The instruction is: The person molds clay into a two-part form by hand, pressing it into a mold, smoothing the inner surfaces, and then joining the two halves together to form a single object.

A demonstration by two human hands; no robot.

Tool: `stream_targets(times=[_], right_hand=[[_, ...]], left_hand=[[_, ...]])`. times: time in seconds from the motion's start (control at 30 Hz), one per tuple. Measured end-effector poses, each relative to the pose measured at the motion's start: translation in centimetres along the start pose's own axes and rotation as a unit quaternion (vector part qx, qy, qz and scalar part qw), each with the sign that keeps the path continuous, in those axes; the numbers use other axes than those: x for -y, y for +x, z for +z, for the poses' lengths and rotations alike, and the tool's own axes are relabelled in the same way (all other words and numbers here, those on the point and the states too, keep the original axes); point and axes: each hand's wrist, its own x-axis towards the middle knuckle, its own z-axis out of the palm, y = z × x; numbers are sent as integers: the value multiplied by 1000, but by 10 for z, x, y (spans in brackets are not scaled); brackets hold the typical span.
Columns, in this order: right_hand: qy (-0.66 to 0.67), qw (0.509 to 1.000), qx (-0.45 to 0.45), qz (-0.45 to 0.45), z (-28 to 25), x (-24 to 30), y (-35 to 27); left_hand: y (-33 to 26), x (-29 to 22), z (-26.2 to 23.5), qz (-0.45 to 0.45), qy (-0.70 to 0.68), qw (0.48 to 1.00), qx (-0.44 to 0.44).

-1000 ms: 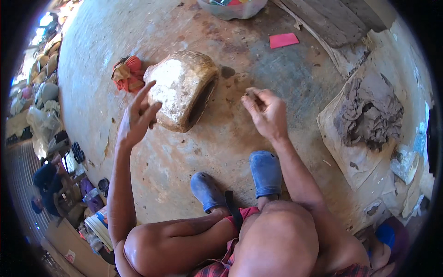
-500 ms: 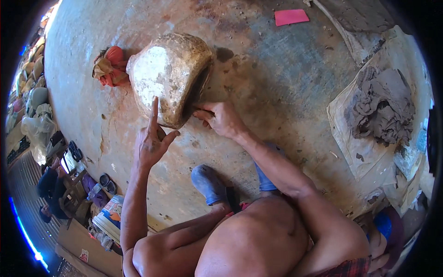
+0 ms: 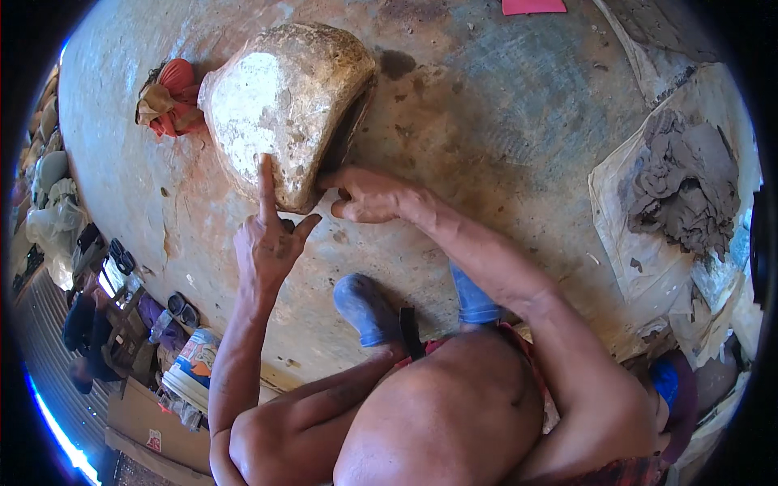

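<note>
A large rounded clay-like pot (image 3: 263,105), whitish on its left and stained brown elsewhere, lies on its side on the floor. Its dark mouth faces right. My left hand (image 3: 269,239) is at its near side, the index finger stretched out against the outer wall and the thumb spread away. The tips of that hand's other fingers are partly hidden. At the near end of the mouth, my right hand (image 3: 373,194) reaches its index finger to the rim; the fingertip is hidden there. A gap shows between its thumb and fingers. Both hands appear to hold nothing.
A red and tan cloth bundle (image 3: 172,101) sits left of the pot. Grey wet clay (image 3: 681,186) lies on a pale sheet (image 3: 620,259) at right. A pink flat piece (image 3: 533,6) is at the far edge. Sandals (image 3: 182,309) and a bucket (image 3: 190,377) stand at left.
My right hand has moved left and its index finger now meets the rim of the mouth. My left index finger stays on the wall. The whole view has shifted slightly.
</note>
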Motion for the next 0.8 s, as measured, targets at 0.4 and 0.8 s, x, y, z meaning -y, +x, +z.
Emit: stream_targets(times=[0.4,0.8], right_hand=[[54,972,97,208,-8,48,4],[105,980,73,152,-7,33,13]], left_hand=[[-5,12,11,3,37,999,-34],[-4,4,9,10,39,999,-34]])
